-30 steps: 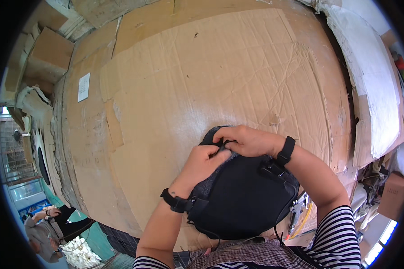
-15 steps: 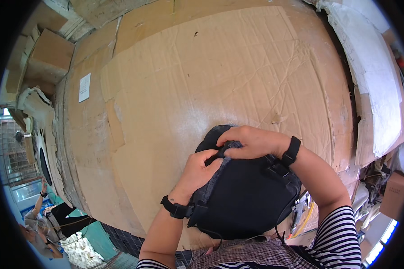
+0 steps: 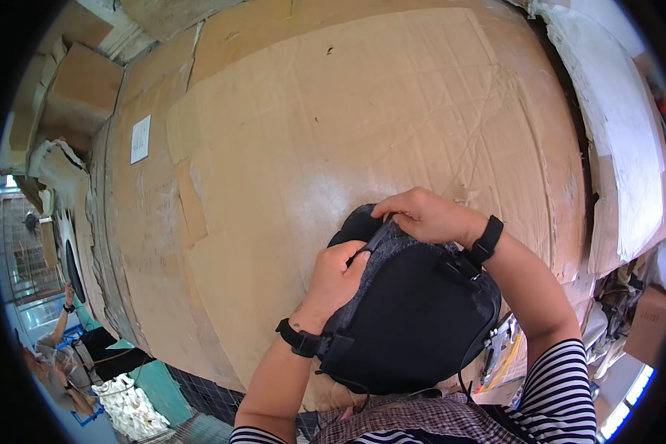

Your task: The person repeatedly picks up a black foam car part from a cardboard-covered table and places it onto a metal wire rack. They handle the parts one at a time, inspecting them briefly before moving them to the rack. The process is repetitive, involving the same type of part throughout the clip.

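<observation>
A black padded fabric piece [image 3: 414,318], rounded and bag-like, lies on the near part of the cardboard-covered table. Its upper edge shows a fuzzy grey band, and a smaller dark rounded flap sticks out beyond it. My left hand [image 3: 337,277] pinches that edge from the left, thumb on top. My right hand [image 3: 431,216] is closed on the same edge a little farther up and to the right, with the fingertips bent over it. A narrow dark strip of the edge runs between the two hands. The underside of the piece is hidden.
Flattened cardboard [image 3: 288,133] covers the table. A small white card [image 3: 140,139] lies at the left. White sheeting [image 3: 621,126] covers a surface along the right. Tools with a yellow strip [image 3: 505,362] lie near my right elbow. Another person [image 3: 55,362] works at the lower left, near a white heap [image 3: 129,407].
My right hand has moved slightly up and away from my left, opening a wider gap between them. More of the fuzzy grey edge shows now.
</observation>
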`<state>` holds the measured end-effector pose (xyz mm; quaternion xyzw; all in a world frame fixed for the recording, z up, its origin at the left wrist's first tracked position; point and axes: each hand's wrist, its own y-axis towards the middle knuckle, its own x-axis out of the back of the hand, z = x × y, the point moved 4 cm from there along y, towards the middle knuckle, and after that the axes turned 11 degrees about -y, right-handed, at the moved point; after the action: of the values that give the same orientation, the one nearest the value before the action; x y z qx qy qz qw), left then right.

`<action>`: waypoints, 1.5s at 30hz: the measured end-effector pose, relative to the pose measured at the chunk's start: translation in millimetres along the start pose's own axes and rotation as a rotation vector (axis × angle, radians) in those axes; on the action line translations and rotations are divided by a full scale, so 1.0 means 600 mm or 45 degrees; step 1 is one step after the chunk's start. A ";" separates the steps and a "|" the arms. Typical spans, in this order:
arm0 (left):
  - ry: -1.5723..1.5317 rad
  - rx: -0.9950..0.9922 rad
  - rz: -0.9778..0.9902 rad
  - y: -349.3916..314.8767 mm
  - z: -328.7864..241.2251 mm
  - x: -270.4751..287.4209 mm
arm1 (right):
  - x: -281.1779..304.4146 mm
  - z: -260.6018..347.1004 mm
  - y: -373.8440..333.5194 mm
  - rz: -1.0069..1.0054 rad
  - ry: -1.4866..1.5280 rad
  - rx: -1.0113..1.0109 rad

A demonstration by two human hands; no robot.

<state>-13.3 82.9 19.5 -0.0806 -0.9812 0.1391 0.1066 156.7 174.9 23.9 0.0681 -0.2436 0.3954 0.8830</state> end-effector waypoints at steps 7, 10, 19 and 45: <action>-0.013 -0.009 0.040 0.011 -0.006 -0.003 | -0.018 0.044 0.021 0.468 -0.315 0.003; 0.043 -0.063 0.015 0.008 -0.010 -0.003 | -0.020 0.028 0.021 0.418 -0.391 0.063; -0.069 0.024 -0.060 -0.004 0.007 0.003 | 0.042 -0.024 0.005 0.141 -0.193 -0.147; 0.548 -0.658 -0.326 -0.007 -0.061 0.001 | -0.037 0.006 -0.023 0.227 0.277 -0.417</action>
<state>-5.9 88.6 54.9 -0.0087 -0.9412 -0.1481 0.3037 152.6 149.7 17.0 -0.1411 -0.2129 0.4322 0.8649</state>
